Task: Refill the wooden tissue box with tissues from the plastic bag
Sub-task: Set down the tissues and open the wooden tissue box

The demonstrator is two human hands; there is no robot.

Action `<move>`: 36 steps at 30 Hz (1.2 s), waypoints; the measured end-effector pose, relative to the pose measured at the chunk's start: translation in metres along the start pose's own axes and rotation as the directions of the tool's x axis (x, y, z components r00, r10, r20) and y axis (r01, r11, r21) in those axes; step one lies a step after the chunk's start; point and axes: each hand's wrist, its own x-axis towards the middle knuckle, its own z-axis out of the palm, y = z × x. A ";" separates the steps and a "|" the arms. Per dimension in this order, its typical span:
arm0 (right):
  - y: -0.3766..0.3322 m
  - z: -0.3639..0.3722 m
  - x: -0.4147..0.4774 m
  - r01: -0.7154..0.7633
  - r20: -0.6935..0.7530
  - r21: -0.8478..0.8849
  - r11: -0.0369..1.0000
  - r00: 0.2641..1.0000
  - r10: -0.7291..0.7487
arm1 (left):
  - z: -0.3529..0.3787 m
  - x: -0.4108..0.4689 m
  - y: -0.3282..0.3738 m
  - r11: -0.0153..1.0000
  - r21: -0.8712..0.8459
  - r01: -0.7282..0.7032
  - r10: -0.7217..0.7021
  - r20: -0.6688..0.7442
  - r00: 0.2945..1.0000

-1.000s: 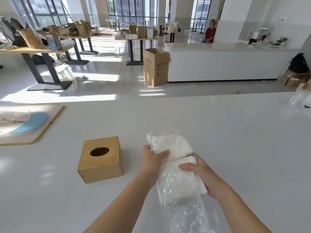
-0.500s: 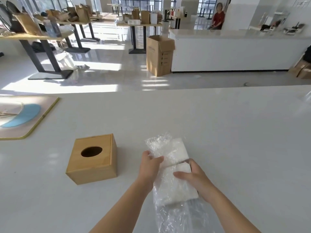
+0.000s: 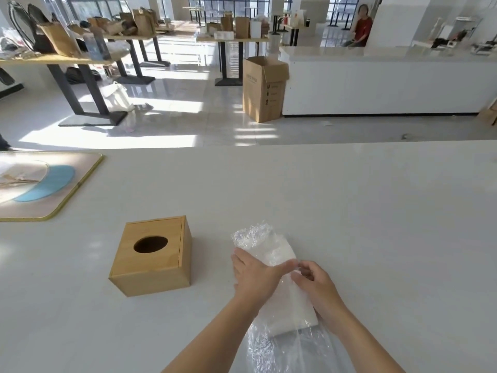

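Head view, both hands' grip pinching plastic bag [image 3: 271,254] of tissues, wooden tissue box [image 3: 153,255] beside, tray [image 3: 80,184] apart.

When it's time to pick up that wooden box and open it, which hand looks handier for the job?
Probably the left hand. The wooden tissue box sits on the table to its left, on the left hand's side, with nothing between them. The right hand is farther away, across the plastic bag of tissues both hands rest on.

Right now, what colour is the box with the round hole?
Light honey-brown wood: the square wooden tissue box, clearest in the head view.
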 end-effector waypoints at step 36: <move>-0.061 0.051 -0.034 0.199 -0.200 -0.613 0.764 0.897 -0.394 | -0.172 -0.052 -0.038 0.462 0.691 -0.556 0.805 -0.064 0.590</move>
